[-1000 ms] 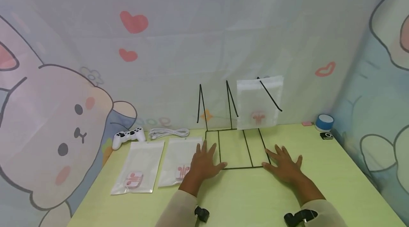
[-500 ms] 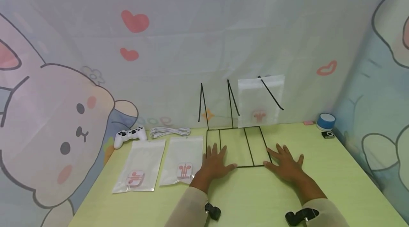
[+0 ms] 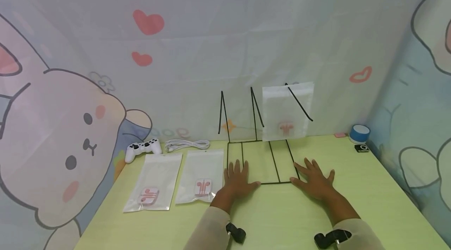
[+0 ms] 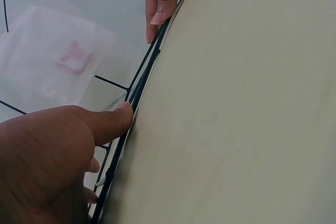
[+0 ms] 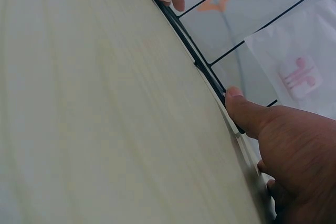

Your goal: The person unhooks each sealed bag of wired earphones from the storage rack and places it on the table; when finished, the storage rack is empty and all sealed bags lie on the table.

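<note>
A black wire display rack (image 3: 274, 162) stands on the table, its base flat and several upright hooks rising at the back. My left hand (image 3: 239, 181) lies with fingers extended over the base's front left corner. In the left wrist view, its thumb (image 4: 113, 123) touches the front wire. At the front right corner, my right hand (image 3: 315, 181) rests with spread fingers, its thumb (image 5: 241, 109) against the wire in the right wrist view. A clear zip bag (image 3: 278, 109) with a pink-and-white earphone case (image 3: 286, 128) hangs from the rightmost hook.
Left of the rack lie two more earphone bags (image 3: 160, 171) (image 3: 208, 164). Behind them are a white game controller (image 3: 143, 148) and a coiled white cable (image 3: 186, 144). A blue-and-white round object (image 3: 359, 134), a small black device (image 3: 361, 148) and a pink block (image 3: 340, 135) sit at back right.
My left hand has moved right, off the neighbouring earphone bag and onto the rack's front left corner. The right hand stays at its corner. Rack and hanging bag keep their places.
</note>
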Demonstrator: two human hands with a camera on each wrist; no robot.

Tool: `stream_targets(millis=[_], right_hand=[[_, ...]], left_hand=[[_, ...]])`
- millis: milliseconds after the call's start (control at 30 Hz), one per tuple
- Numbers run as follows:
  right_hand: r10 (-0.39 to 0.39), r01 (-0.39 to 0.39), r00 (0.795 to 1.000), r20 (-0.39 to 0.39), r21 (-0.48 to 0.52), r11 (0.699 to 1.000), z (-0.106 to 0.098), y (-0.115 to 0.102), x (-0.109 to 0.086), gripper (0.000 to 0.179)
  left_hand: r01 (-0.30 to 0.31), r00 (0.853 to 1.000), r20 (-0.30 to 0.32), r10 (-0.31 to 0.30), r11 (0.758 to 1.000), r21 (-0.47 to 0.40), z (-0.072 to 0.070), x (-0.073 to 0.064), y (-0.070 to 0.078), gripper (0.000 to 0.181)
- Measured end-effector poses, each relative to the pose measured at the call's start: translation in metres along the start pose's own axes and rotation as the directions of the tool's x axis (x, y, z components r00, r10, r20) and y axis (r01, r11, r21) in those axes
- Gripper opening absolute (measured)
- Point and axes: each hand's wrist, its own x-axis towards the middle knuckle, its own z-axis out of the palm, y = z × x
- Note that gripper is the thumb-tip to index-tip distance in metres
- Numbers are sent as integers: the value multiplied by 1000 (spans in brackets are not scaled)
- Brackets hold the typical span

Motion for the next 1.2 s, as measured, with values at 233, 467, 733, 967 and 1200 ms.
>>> stream_targets(millis=[233, 467, 733, 967, 1200], right_hand=[[3, -3, 1000, -4, -3, 1000, -1, 0, -1, 79], [-7, 7, 1000, -6, 29, 1000, -2, -3, -5, 78], [-7, 7, 1000, -2, 35, 999, -3, -6, -6, 77], [-6, 5, 1000, 20, 51, 999, -4, -1, -3, 78], [-27, 27, 1000, 1, 135, 990, -21, -2, 1, 73]], left_hand=[[1, 1000, -14, -1, 1000, 2, 8, 2, -3, 96], [28, 1000, -11, -28, 999, -37, 15, 5, -7, 96], [20, 1000, -22, -21, 998, -53, 19, 7, -11, 97], [16, 999, -42, -18, 999, -47, 19, 6, -9, 97], [30, 999, -31, -31, 999, -27, 15, 2, -4, 96]])
